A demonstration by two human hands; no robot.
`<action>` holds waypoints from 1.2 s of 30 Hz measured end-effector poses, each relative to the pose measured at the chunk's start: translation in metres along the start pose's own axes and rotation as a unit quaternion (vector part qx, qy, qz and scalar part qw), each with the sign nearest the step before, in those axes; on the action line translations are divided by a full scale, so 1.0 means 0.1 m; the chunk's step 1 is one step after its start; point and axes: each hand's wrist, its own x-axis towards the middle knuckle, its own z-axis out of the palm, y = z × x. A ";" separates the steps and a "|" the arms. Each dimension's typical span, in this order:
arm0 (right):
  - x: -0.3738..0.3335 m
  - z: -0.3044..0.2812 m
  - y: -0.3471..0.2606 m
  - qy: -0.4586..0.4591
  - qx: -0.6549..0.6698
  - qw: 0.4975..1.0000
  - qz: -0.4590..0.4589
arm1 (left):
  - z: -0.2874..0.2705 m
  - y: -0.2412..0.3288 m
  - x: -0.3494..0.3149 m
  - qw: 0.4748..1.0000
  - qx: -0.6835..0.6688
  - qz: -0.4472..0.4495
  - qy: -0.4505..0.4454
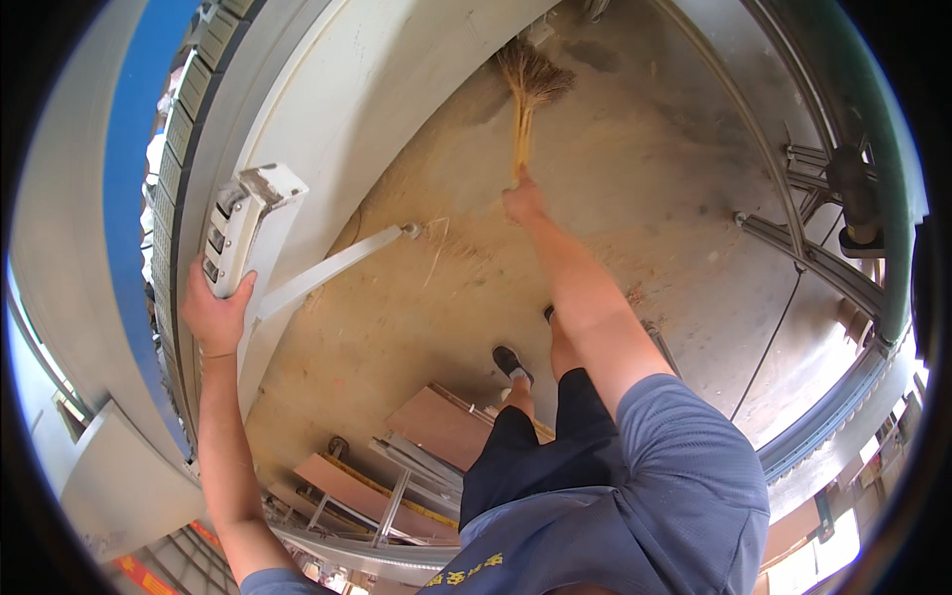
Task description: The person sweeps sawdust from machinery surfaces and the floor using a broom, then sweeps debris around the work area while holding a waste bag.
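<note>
My right hand (526,199), arm stretched forward, is closed round the pale handle of a twig broom (524,134). Its dark, spread bristles touch the dusty floor beside the large light-grey machine body (397,59). On the left, my left hand (216,309) grips the lower end of a white metal housing (238,220) with a row of slots along its side. This housing is fixed at the machine's edge, next to a belt-like segmented track (188,104). Part of my left fingers is hidden behind it.
A slanting white leg (332,266) runs from the machine to the floor, with loose straw-like debris (456,243) near its foot. Brown boards (436,426) and a metal rack (392,506) stand close to my legs. Metal framework (813,258) and a curved rail line the right.
</note>
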 end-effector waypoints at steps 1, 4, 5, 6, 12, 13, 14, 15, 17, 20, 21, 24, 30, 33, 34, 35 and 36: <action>-0.33 0.28 -0.17 -0.058 -0.061 0.996 0.038 | -0.04 -0.09 -0.11 1.000 0.008 -0.010 0.000; -0.57 0.82 0.40 -0.054 -0.191 0.978 -0.065 | -0.02 0.04 0.07 1.000 -0.012 0.003 0.018; -0.78 1.05 0.46 -0.072 -0.193 0.976 -0.066 | -0.01 -0.02 0.01 1.000 -0.019 0.001 0.021; -0.98 1.20 0.48 -0.165 -0.237 0.954 -0.080 | 0.00 -0.04 -0.04 1.000 -0.015 -0.007 0.015; -1.31 0.75 0.61 -0.315 -0.122 0.938 -0.079 | -0.06 -0.01 -0.04 0.999 0.000 -0.049 -0.011; -1.30 0.59 0.86 -0.255 -0.163 0.940 -0.156 | -0.05 -0.01 -0.01 0.999 -0.008 -0.037 0.000; -1.46 0.47 0.86 -0.225 -0.197 0.934 -0.198 | -0.07 -0.08 -0.06 0.999 -0.005 -0.032 0.005; -1.58 0.42 0.85 -0.230 -0.202 0.932 -0.194 | -0.08 -0.05 -0.06 0.999 -0.006 -0.037 -0.002; -1.74 0.42 0.86 -0.214 -0.279 0.935 -0.052 | -0.11 0.02 -0.04 0.998 0.030 -0.048 -0.014; -2.20 0.70 1.06 -0.218 -0.314 0.918 0.102 | -0.11 0.11 -0.04 0.999 -0.014 -0.046 -0.026; -2.49 0.81 1.13 -0.247 -0.318 0.908 0.116 | -0.12 0.02 -0.07 0.998 -0.011 -0.049 -0.027; -3.20 1.32 1.71 -0.284 -0.349 0.889 0.089 | -0.08 -0.02 0.00 1.000 -0.003 -0.018 -0.012; -3.99 1.71 1.55 -0.381 -0.148 0.907 0.103 | -0.15 -0.01 -0.18 0.998 -0.038 0.027 0.041; -4.10 1.86 1.42 -0.324 -0.249 0.910 -0.064 | -0.12 -0.06 -0.24 0.993 -0.059 0.061 0.077; -4.08 1.95 1.30 -0.326 -0.249 0.910 -0.063 | -0.16 -0.03 -0.27 0.995 -0.070 0.051 0.052; -4.00 2.07 1.12 -0.314 -0.274 0.908 -0.049 | -0.19 -0.08 -0.32 0.992 -0.078 0.074 0.071; -3.87 2.24 1.00 -0.294 -0.298 0.907 -0.036 | -0.20 -0.10 -0.34 0.991 -0.077 0.075 0.074</action>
